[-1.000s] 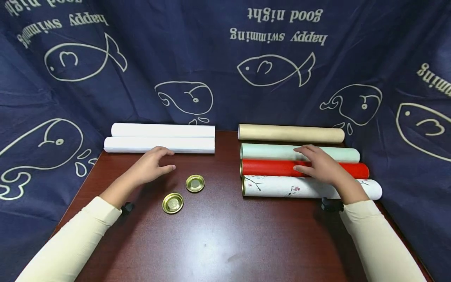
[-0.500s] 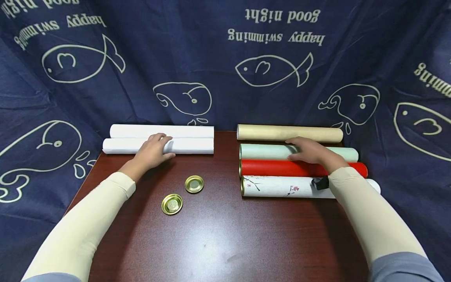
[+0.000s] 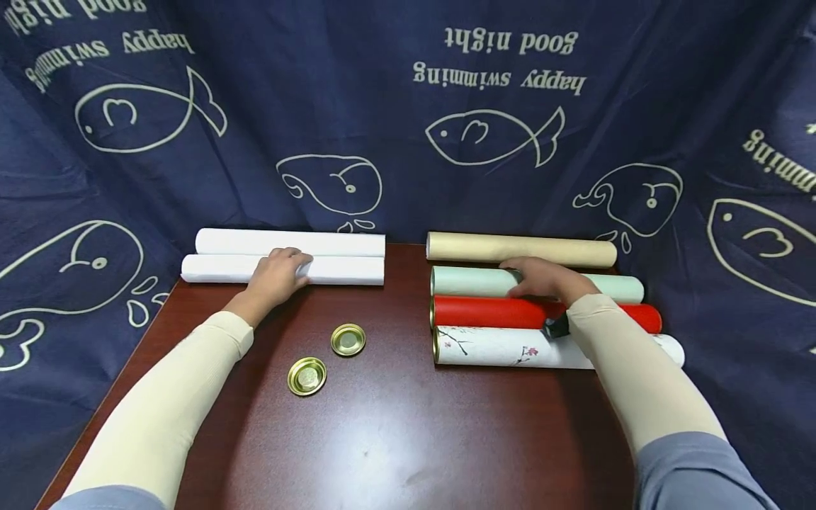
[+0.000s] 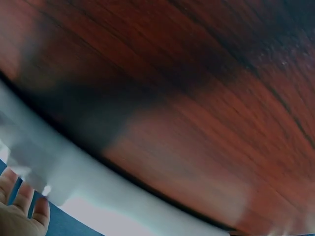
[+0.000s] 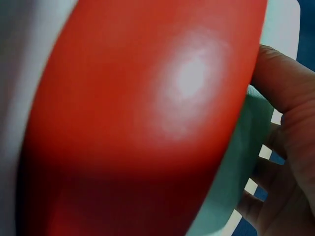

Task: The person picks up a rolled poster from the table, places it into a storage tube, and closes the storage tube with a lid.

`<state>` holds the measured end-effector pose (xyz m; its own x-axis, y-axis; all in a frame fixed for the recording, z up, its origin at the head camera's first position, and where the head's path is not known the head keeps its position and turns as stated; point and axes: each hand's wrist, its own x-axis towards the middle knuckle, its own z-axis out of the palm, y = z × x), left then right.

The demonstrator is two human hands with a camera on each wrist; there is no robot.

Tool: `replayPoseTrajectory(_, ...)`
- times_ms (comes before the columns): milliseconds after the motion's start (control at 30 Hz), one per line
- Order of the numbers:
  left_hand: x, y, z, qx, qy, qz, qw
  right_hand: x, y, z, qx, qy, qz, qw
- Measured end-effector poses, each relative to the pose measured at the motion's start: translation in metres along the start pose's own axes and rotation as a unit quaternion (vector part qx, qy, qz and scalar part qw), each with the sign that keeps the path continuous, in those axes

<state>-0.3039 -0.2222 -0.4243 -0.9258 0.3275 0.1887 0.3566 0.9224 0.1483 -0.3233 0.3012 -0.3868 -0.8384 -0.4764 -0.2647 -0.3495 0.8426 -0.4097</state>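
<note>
Head view: two gold lids [image 3: 348, 340] are being borne by the counter [image 3: 319, 453], near left. At right, beyond a red tube [image 3: 487, 312], a mint tube [image 3: 472, 282] is being gripped by the right hand [image 3: 540, 277]; far left, the nearer white roll [image 3: 347, 270] is being grasped by the left hand [image 3: 275, 276].

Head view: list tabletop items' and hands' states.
Front white roll: rolled up
Back white roll: rolled up
Near lid: flat, loose
Far lid: flat, loose
Beige tube: lying
Mint tube: gripped
Red tube: lying
Blossom tube: lying
Left hand: gripping front white roll
Right hand: gripping mint tube
</note>
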Motion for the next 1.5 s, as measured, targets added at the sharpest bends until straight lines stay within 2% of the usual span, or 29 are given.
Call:
replayPoseTrajectory(300, 0.005, 0.002, 0.011, -0.047, 0.018, 0.042, 0.9979, 0.005, 0.006, 0.006, -0.008, -0.012, 0.019, 1.000)
replayPoseTrajectory(533, 0.007, 0.003, 0.017, -0.065, 0.028, 0.056, 0.9959, 0.008, 0.009, 0.007, -0.018, 0.017, -0.033, 0.999)
replayPoseTrajectory(633, 0.009, 0.004, 0.018, -0.069, 0.031, 0.066, 0.9950, 0.007, 0.009, 0.006, -0.048, 0.033, -0.028, 0.998)
replayPoseTrajectory(733, 0.010, 0.005, 0.018, -0.071, 0.034, 0.065, 0.9947, 0.006, 0.004, 0.002, -0.106, 0.055, -0.028, 0.992)
replayPoseTrajectory(833, 0.011, 0.006, 0.017, -0.075, 0.037, 0.051, 0.9951, 0.005, -0.003, -0.004, -0.147, 0.077, -0.032, 0.986)
replayPoseTrajectory(900, 0.011, 0.006, 0.015, -0.077, 0.037, 0.043, 0.9954, 0.003, -0.009, -0.008, -0.152, 0.087, -0.037, 0.984)
replayPoseTrajectory(1067, 0.012, 0.003, 0.013, -0.073, 0.020, 0.027, 0.9967, -0.008, -0.024, -0.017, -0.141, 0.086, -0.037, 0.986)
replayPoseTrajectory(1200, 0.009, -0.001, 0.012, -0.075, 0.006, 0.022, 0.9969, -0.020, -0.034, -0.020, -0.157, 0.088, -0.047, 0.982)
replayPoseTrajectory(1367, 0.006, -0.004, 0.009, -0.088, -0.013, 0.025, 0.9957, -0.040, -0.049, -0.021, -0.171, 0.122, -0.057, 0.976)
replayPoseTrajectory(1500, 0.005, -0.005, 0.007, -0.093, -0.040, 0.016, 0.9948, -0.058, -0.060, -0.016, -0.165, 0.148, -0.083, 0.972)
